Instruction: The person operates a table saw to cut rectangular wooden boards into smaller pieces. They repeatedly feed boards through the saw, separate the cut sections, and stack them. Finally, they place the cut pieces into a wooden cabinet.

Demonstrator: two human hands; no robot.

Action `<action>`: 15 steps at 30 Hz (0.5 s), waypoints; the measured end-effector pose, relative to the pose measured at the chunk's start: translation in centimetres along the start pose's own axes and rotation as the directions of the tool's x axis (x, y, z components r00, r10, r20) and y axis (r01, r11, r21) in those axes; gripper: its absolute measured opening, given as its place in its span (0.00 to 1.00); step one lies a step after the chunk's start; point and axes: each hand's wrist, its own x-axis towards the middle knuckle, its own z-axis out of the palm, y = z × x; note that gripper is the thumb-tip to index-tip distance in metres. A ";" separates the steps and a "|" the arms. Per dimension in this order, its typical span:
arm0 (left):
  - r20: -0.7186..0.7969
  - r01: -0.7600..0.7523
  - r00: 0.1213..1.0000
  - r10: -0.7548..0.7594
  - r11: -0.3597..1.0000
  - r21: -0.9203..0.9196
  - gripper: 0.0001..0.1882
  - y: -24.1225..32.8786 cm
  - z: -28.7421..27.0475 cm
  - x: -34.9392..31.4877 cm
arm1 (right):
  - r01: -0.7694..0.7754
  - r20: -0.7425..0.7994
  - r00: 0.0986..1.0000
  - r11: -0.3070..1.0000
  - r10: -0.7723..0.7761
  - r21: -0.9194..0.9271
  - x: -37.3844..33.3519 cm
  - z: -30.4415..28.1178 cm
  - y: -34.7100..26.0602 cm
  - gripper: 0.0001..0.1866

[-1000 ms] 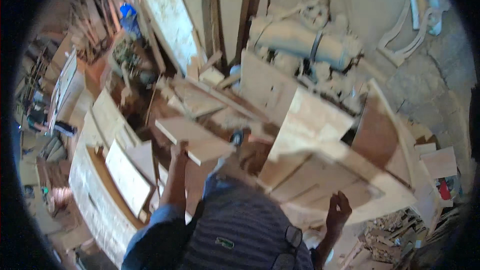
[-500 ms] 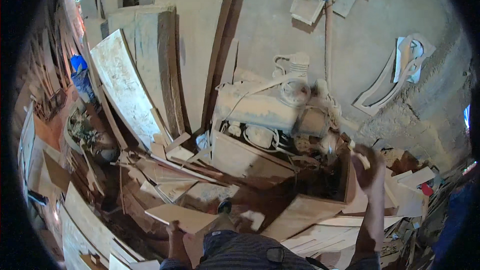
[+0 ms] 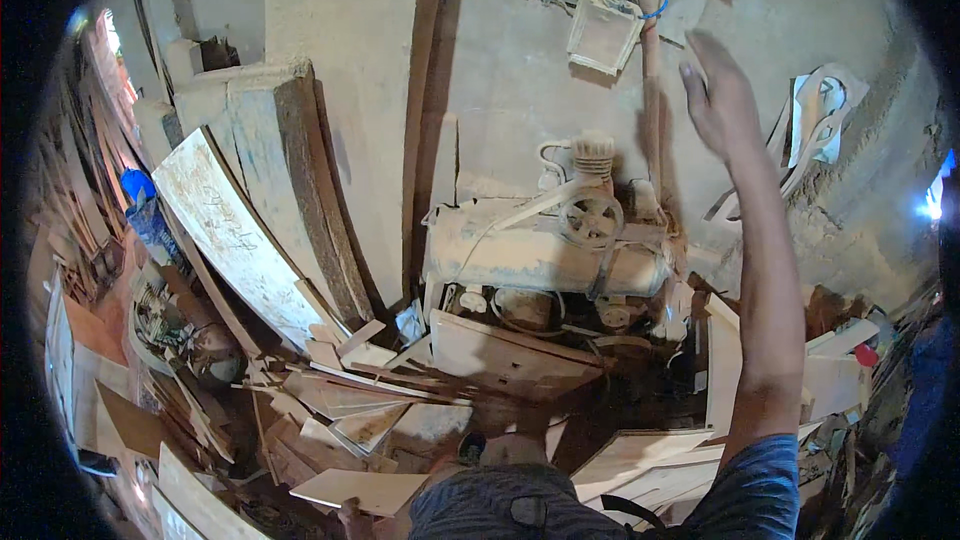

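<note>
My right arm stretches forward over the clutter, its hand raised before the wall. Fingers are extended with thumb apart, and nothing is in them. Nearest to it are a vertical brown pipe and an open pale electrical box with loose wires. Low at the front, my left hand grips the near edge of a flat, light wooden board, held level beside my leg; most of that hand is cut off or hidden. Ahead stands a dust-covered air compressor with a tank and a spoked pulley wheel.
Thick wooden slabs lean on the wall at the left, with a white-faced board before them. Offcuts litter the floor around my feet. Stacked boards lie front right. A curved wooden frame rests against the wall at right.
My right hand has risen from beside the wood at the compressor's right up to the wall near the pipe. The wooden box or panel there has shifted out of sight. My left hand keeps the board.
</note>
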 end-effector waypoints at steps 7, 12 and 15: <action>-0.083 0.001 0.997 -0.006 0.998 -0.063 0.17 3.3 1.5 0.4 | 0.123 -0.185 0.970 0.976 -0.156 -0.178 9.2 5.3 6.0 0.24; -0.163 -0.042 0.986 0.019 0.989 -0.141 0.15 3.6 2.0 -1.6 | 0.056 -0.116 0.991 0.990 -0.071 -0.129 16.3 8.3 6.2 0.26; -0.259 -0.070 0.965 0.024 0.983 -0.170 0.13 4.9 2.0 -5.2 | 0.142 -0.091 0.983 0.977 -0.158 -0.156 18.8 11.7 6.7 0.28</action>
